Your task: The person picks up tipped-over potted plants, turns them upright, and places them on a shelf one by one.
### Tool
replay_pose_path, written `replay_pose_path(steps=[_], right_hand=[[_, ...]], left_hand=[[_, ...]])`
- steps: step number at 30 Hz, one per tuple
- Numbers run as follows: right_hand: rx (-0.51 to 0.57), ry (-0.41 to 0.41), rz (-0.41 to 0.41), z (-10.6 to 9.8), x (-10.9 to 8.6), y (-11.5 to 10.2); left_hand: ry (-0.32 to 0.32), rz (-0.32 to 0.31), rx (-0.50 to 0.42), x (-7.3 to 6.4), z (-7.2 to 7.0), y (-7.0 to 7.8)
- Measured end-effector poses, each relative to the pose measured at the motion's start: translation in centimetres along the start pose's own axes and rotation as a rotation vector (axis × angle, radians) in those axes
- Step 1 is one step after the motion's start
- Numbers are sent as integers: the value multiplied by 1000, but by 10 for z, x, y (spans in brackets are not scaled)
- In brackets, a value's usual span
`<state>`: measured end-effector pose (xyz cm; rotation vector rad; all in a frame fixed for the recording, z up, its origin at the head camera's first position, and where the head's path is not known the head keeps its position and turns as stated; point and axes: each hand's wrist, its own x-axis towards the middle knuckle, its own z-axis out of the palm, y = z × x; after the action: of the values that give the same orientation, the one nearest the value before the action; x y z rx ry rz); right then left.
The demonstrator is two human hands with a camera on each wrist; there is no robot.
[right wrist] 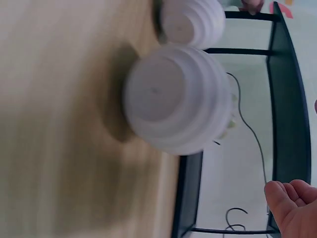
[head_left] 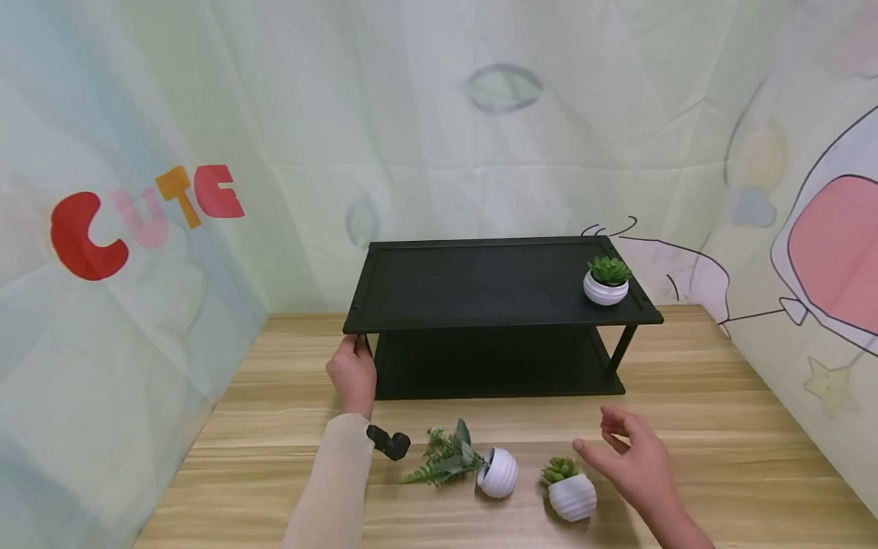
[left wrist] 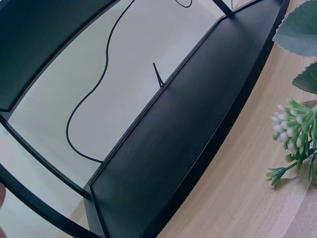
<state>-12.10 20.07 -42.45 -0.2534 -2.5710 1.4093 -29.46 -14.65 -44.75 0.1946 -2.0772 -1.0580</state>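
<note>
A black two-tier shelf (head_left: 480, 286) stands at the back of the wooden table. My left hand (head_left: 353, 374) grips its left front leg just under the top board; only a sliver of a finger shows at the left edge of the left wrist view. Over the table's right front, my right hand (head_left: 634, 457) hovers with bent fingers and nothing between them. Closest to it lies a small succulent in a white ribbed pot (head_left: 572, 497), tipped on its side. To the left, another white pot (head_left: 498, 473) with leafy sprigs (head_left: 446, 457) is also tipped over.
A third potted succulent (head_left: 607, 282) stands upright on the right end of the shelf's top board. Behind and beside the table hangs a printed curtain (head_left: 425, 152). A black strap piece (head_left: 388, 442) sits at the left wrist.
</note>
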Motion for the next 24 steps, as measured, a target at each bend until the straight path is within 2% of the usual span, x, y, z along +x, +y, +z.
replay_pose_path(steps=[9,12,16,19,24], right_hand=[[-108,12,-88,18,-19,15],[-133,9,-74,23,-24,19],[-177,-34,4,27,-28,21],[-212,-46,30,30,-32,23],[-274,-17,-8,35,-37,27]], left_hand=[[2,9,-1,-1,-1,1],[1,13,-4,0,-1,1],[5,23,-12,0,0,-1],[8,28,-10,0,1,-2],[1,18,-10,0,1,-2]])
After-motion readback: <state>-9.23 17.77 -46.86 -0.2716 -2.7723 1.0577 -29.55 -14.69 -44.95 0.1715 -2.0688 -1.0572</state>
